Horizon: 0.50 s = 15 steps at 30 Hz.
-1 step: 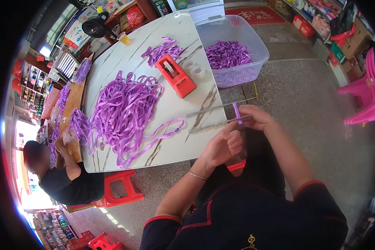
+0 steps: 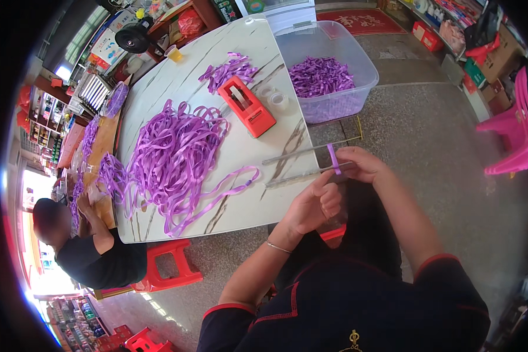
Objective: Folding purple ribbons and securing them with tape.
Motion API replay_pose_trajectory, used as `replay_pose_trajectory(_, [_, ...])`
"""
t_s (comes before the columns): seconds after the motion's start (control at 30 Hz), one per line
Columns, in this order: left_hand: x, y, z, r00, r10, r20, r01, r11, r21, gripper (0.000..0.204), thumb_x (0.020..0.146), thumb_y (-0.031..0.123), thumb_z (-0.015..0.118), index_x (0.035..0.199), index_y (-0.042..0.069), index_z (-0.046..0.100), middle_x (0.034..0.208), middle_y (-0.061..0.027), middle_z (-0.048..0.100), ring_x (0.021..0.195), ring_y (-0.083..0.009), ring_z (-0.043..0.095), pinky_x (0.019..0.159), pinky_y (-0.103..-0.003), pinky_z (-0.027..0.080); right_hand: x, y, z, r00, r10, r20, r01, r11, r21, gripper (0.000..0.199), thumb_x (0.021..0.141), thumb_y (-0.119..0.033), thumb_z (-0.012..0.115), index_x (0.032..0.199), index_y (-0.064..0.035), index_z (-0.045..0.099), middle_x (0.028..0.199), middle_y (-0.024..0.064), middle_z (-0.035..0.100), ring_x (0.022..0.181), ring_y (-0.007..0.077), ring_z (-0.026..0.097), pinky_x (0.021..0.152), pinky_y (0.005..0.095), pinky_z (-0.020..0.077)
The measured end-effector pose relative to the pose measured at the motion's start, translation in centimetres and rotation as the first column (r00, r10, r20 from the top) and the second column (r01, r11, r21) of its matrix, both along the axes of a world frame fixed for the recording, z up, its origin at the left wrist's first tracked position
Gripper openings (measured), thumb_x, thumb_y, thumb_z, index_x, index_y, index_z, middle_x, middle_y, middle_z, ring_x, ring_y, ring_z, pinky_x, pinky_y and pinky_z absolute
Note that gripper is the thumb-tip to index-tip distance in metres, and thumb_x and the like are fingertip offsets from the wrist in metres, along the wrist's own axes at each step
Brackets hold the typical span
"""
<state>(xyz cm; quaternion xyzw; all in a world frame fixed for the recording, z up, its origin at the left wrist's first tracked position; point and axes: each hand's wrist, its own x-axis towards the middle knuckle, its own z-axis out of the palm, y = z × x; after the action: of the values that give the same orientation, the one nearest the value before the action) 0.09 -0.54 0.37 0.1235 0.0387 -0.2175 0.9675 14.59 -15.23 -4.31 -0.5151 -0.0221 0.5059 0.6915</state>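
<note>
Two parallel metal rods (image 2: pixel 293 155) reach out over the near right edge of the table. A short purple ribbon (image 2: pixel 333 158) is looped across both of them. My right hand (image 2: pixel 364 165) is closed at the loop's right side, thumb and fingers pinching the ribbon by the rods. Just below, my left hand (image 2: pixel 315 208) has its fingers curled, with thumb and forefinger pressed to the ribbon's lower end. What lies between the fingertips is partly hidden. On the table, a big tangled heap of purple lanyards (image 2: pixel 173 146) lies left of the rods, one loop trailing toward them.
Beyond the rods are a red tape dispenser (image 2: pixel 246 107), clear tape rolls (image 2: pixel 278 101) and a smaller ribbon pile (image 2: pixel 232 70). A clear plastic bin (image 2: pixel 340 105) holding purple pieces stands beside the marble-patterned table (image 2: pixel 264 214). At left, another person (image 2: pixel 94 252) handles ribbons.
</note>
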Motion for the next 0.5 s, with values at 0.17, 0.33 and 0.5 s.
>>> replay_pose_trajectory(0.17, [0.0, -0.1, 0.1, 1.0, 0.0, 0.011, 0.0, 1.0, 0.006, 0.043, 0.081, 0.01, 0.045, 0.124, 0.01, 0.043, 0.064, 0.0016, 0.031, 0.061, -0.0101, 0.032, 0.058, -0.023, 0.03, 0.8, -1.1, 2.8, 0.99, -0.021, -0.143, 0.02, 1.0, -0.007, 0.02, 0.083, -0.027, 0.059, 0.086, -0.007, 0.063, 0.057, -0.0115, 0.039, 0.045, -0.0005, 0.028, 0.042, 0.0151, 0.0205])
replay_pose_trajectory(0.33, [-0.1, 0.0, -0.1, 1.0, 0.002, 0.007, -0.002, 1.0, 0.008, 0.044, 0.081, 0.01, 0.045, 0.125, 0.01, 0.042, 0.063, 0.0017, 0.031, 0.061, -0.01, 0.032, 0.058, -0.023, 0.031, 0.7, -1.4, 3.8, 0.987, 0.028, -0.157, -0.027, 1.0, 0.008, 0.029, 0.083, -0.03, 0.059, 0.098, -0.0053, 0.064, 0.055, -0.0125, 0.033, 0.045, 0.0003, 0.026, 0.042, 0.0151, 0.0187])
replay_pose_trajectory(0.5, [-0.1, 0.1, -0.1, 1.0, 0.011, -0.01, -0.011, 0.999, 0.038, 0.044, 0.081, 0.01, 0.046, 0.125, 0.01, 0.042, 0.063, 0.0019, 0.03, 0.061, -0.0101, 0.032, 0.058, -0.023, 0.031, -0.5, -0.5, 2.8, 0.996, -0.044, 0.071, 0.058, 0.979, -0.194, 0.024, 0.082, -0.031, 0.061, 0.095, -0.0111, 0.065, 0.056, -0.0127, 0.034, 0.047, -0.0002, 0.026, 0.042, 0.0151, 0.019])
